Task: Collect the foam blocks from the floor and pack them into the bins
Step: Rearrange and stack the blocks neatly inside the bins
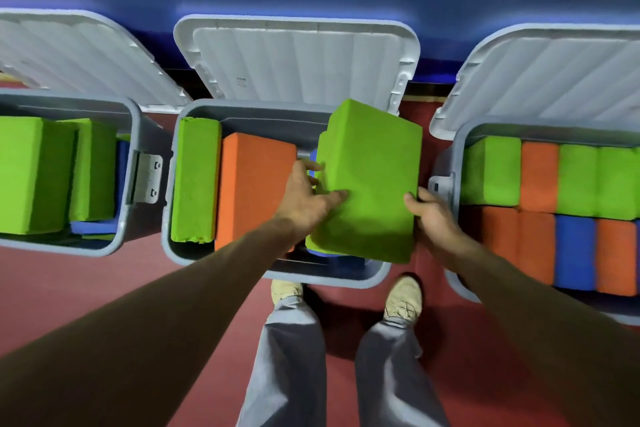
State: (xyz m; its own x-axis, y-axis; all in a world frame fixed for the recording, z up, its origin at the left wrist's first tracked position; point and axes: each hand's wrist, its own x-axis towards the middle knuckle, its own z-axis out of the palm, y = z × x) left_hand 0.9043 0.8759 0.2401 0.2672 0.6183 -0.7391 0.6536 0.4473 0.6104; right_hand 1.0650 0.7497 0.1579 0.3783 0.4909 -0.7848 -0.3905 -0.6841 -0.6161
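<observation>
- The green foam block sits tilted over the right end of the middle bin, hiding the rim there.
- The left hand and right hand clamp its opposite sides.
- An upright green slab and an orange block fill the bin's left half.
- The right bin is packed with blocks.

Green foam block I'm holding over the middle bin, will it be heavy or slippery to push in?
Probably light for its size: left hand and right hand hold the green foam block just at its edges. Its rough matte surface likely resists slipping in a grip. Flat faces make rolling unlikely.
</observation>
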